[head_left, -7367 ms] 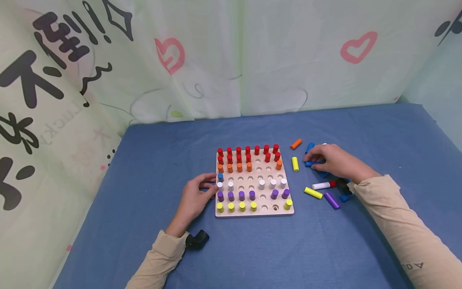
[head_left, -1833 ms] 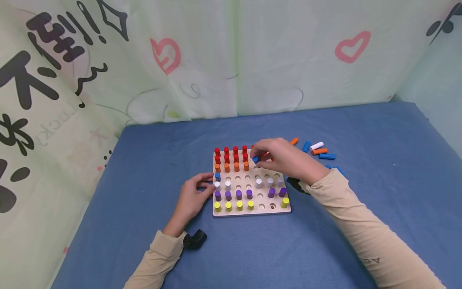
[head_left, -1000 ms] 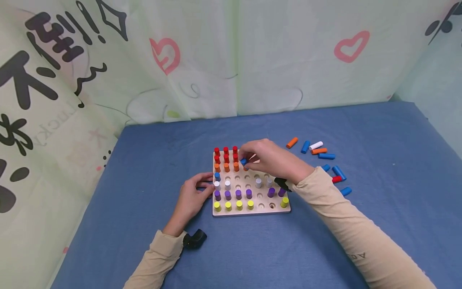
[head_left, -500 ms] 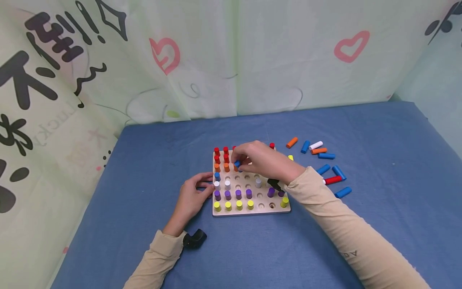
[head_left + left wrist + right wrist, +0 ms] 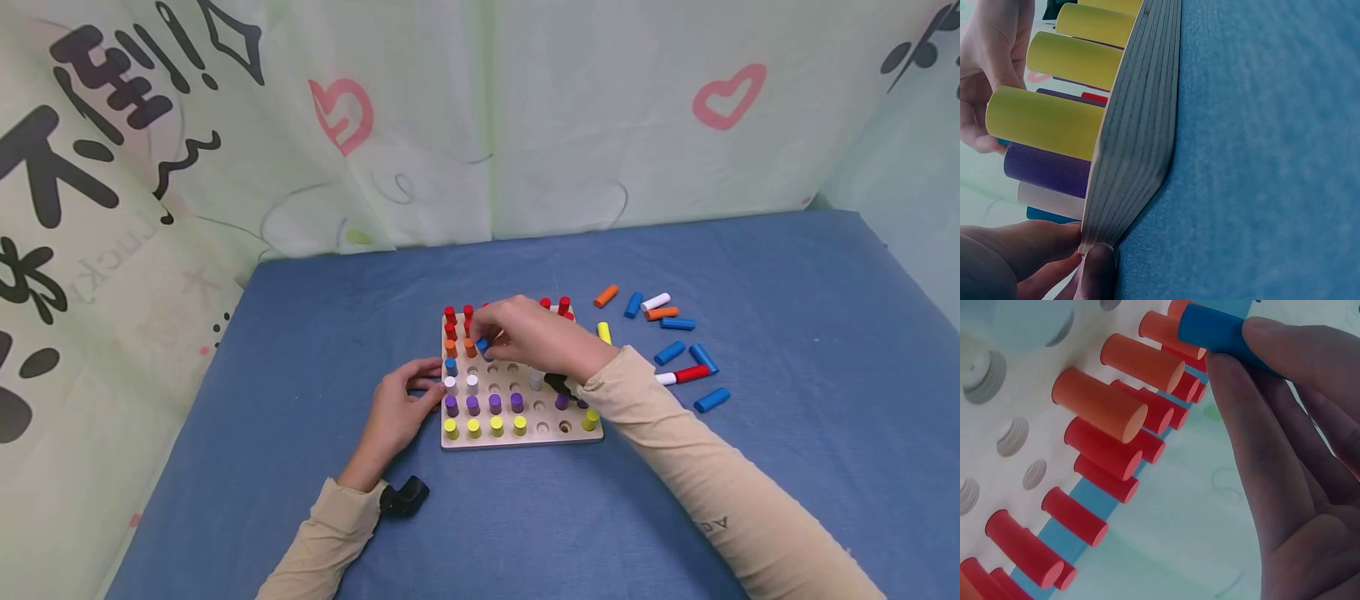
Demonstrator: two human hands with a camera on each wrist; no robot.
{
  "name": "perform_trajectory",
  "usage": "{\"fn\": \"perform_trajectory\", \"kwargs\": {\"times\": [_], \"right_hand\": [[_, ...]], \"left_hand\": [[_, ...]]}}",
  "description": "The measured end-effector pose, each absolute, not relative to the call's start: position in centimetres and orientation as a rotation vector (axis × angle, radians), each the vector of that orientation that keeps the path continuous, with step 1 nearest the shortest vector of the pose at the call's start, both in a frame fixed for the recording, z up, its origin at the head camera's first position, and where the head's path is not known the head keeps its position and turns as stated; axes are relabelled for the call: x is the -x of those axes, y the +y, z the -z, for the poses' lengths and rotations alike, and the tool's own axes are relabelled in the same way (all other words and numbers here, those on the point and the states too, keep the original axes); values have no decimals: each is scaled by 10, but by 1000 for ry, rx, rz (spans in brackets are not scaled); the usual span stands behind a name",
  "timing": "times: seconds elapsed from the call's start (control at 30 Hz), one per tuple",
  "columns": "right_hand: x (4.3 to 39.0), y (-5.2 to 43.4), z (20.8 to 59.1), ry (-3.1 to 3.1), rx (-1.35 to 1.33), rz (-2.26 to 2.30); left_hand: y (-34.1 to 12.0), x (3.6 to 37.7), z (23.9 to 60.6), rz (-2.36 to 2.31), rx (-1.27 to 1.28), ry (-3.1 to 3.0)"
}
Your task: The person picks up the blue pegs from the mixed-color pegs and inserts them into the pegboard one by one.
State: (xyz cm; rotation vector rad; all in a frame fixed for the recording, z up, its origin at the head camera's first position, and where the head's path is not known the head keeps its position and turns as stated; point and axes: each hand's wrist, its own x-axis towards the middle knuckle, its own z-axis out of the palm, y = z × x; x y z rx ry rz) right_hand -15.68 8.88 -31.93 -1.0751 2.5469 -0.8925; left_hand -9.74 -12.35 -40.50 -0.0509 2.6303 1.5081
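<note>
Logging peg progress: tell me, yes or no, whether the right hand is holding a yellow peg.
No: in the head view the right hand pinches a blue peg over the pegboard.

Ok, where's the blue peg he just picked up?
In the head view the blue peg is pinched in the right hand, above the pegboard's left half, beside the orange pegs.

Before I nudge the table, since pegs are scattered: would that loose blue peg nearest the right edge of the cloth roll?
Probably. The blue peg is a smooth cylinder lying on its side, so it may roll. The blue cloth looks soft, which would likely slow it. It looks rigid, probably light.
</note>
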Motion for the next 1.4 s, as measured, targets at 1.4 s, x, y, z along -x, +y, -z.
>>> {"fn": "perform_trajectory", "kwargs": {"times": [1.4], "right_hand": [[162, 62, 327, 2495, 1097, 675]], "left_hand": [[-124, 96, 406, -1515, 30, 2637]]}}
